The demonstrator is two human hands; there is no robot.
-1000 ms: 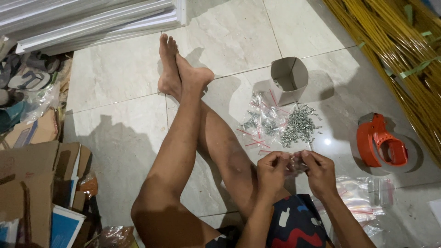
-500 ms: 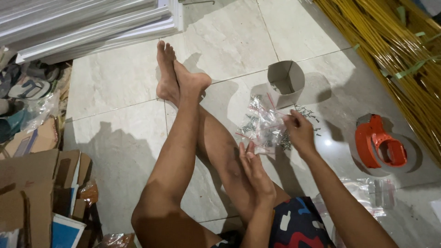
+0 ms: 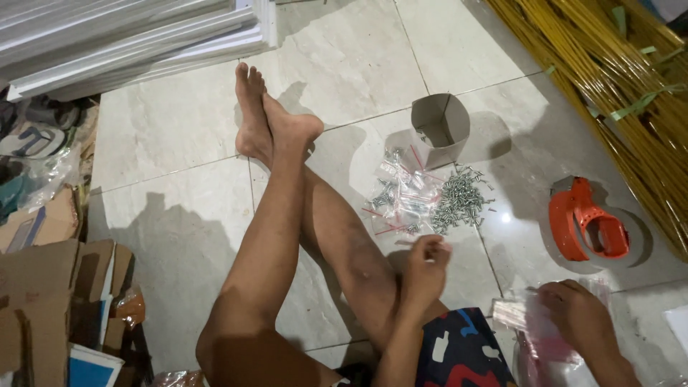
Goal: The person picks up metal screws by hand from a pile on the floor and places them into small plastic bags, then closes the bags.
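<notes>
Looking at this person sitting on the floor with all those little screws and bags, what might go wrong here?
The loose pile of screws lies on smooth tile beside the bare legs and feet; a shifting leg could scatter them, or a foot could land on one. The filled small bags sit right against the pile, so they could get mixed up. The right hand is on a stack of empty bags, which may slide on the tile.

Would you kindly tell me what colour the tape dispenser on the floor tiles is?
The tape dispenser is orange, seen best in the head view, right of the screws.
</notes>
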